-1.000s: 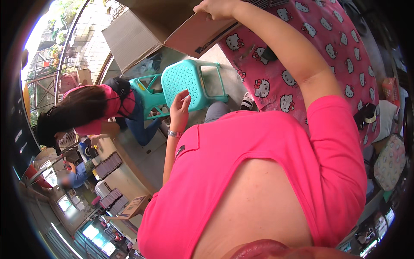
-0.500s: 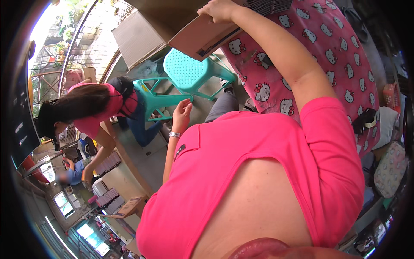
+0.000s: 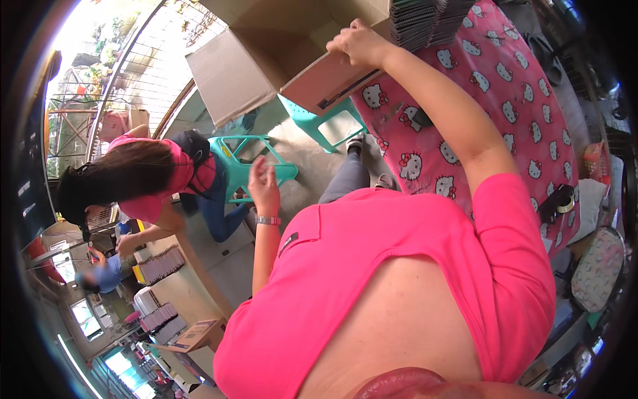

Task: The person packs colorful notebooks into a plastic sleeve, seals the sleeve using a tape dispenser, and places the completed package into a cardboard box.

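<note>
Cardboard box [image 3: 292, 60], flap tilted down-left, right hand [image 3: 359, 43] gripping its edge, left hand [image 3: 264, 186] loosely open

Bright, open-sided work area with tables and plastic stools

A table under a pink cloth printed with white cartoon cats [image 3: 505, 100] fills the upper right; a roll of tape [image 3: 563, 197] lies near its lower edge, and a patterned seat cushion [image 3: 597, 269] sits beyond it. On the pale concrete floor [image 3: 226, 266] stand turquoise plastic stools [image 3: 256, 163]. Strong daylight comes in at the upper left through a metal wire grille [image 3: 143, 73], with greenery outside. A long beige worktable [image 3: 193, 292] at lower left carries stacks of dark flat items [image 3: 159, 264], and windows [image 3: 83, 312] glow beyond it.
</note>
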{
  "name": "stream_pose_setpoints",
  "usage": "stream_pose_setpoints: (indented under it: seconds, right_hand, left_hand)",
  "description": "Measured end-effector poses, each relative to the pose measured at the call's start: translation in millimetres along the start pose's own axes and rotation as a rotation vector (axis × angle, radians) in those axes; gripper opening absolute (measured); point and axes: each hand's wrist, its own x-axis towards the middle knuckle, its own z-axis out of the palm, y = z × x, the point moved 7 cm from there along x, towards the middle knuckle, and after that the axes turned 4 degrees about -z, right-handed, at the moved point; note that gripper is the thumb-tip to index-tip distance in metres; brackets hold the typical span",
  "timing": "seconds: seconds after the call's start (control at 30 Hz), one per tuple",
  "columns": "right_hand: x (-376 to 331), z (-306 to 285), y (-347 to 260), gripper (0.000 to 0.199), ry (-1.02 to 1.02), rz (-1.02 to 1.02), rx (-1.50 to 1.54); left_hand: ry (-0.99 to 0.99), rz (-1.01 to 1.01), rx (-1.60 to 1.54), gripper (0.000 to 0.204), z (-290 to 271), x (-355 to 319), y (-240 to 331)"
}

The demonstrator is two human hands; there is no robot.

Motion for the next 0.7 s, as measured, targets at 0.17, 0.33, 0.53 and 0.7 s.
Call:
stream_pose_setpoints:
  seconds: [0.17, 0.33, 0.53, 0.7]
  right_hand:
    - [7.5, -9.1, -34.4, 0.011, 0.139, -0.159, 0.039]
    - [62.8, -2.0, -86.4, 0.002, 0.2, -0.304, -0.077]
    - [102.3, -25.4, -143.3, 0.012, 0.263, -0.196, 0.214]
    - [95.6, -128.1, -148.1, 0.022, 0.366, -0.265, 0.411]
  left_hand:
    - [0.294, 0.774, 0.393, 0.045, -15.2, 6.6, 178.5]
    - [-0.089, 0.609, 0.795, 0.068, 48.3, 83.4, 156.6]
    - [-0.424, 0.733, 0.833, 0.02, 31.1, 187.6, 73.9]
    - [-0.358, 0.873, 0.976, 0.031, -26.2, 255.1, 77.0]
